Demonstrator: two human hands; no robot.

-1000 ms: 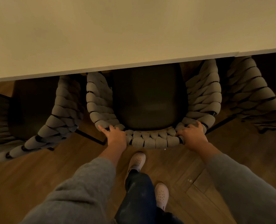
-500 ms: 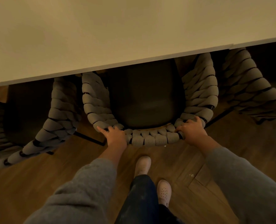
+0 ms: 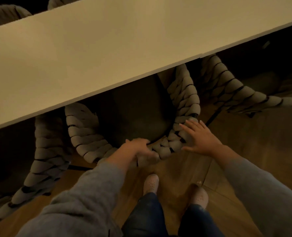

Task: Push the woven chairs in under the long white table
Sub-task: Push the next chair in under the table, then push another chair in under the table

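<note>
A grey woven chair [image 3: 88, 134] with a dark seat stands in front of me, its front part hidden under the long white table [image 3: 107, 53]. My left hand [image 3: 140, 149] grips the braided top of its backrest, fingers curled over the rim. My right hand [image 3: 198, 137] lies flat with spread fingers against the right side of the same backrest. Another woven chair [image 3: 44, 158] stands to the left, partly under the table, and a third woven chair [image 3: 236, 86] stands to the right.
Wooden plank floor [image 3: 244, 146] lies under me; my two feet in light shoes [image 3: 151, 183] stand just behind the middle chair. More woven chair backs [image 3: 5, 14] show beyond the table's far edge at the top left.
The view has tilted, so the table now runs diagonally. My right hand has let go of the backrest and spread flat against it. My left hand has curled over the rim.
</note>
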